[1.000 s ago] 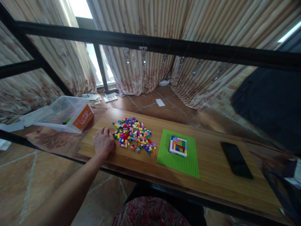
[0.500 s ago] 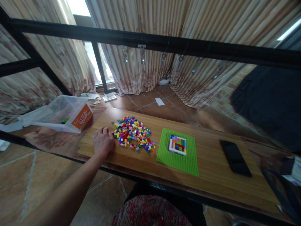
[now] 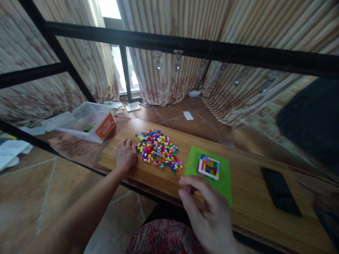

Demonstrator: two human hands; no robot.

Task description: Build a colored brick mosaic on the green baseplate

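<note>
R hand entered, unclenched, L hand grip unclear, 1 brick pile, 1 baseplate

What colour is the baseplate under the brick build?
The baseplate is bright green, clearest in the head view.

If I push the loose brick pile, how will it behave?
The brick pile would likely scatter, since its pieces lie loosely heaped. They'd probably slide rather than roll, given their blocky shapes. Each is likely light, being small.

Free lane between baseplate and phone — brick pile obstructs leftward
</note>
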